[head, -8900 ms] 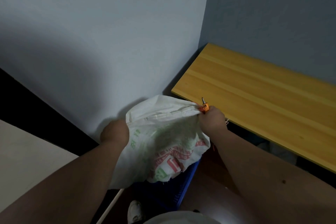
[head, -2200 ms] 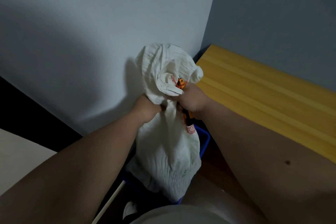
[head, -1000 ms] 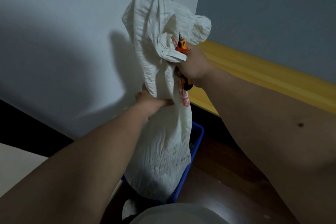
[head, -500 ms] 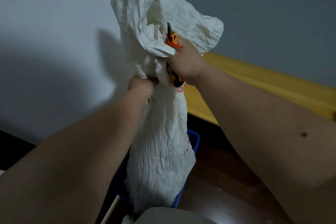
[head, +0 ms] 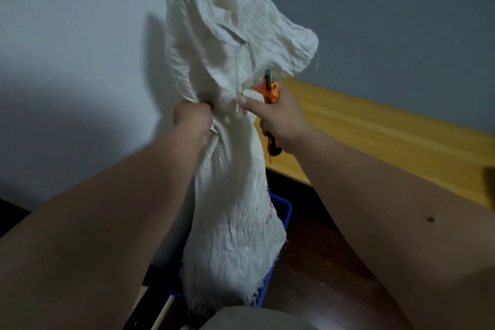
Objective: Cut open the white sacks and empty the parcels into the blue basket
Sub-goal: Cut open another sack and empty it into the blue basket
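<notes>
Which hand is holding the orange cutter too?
The right hand. It grips the orange cutter against the white sack; the left hand clutches only the sack.

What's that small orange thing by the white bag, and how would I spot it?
Start at the tall crumpled white sack held upright over the blue basket. Just right of its pinched neck is the right hand. The orange cutter is gripped in that hand, its tip pointing up: the only bright orange thing here.
</notes>
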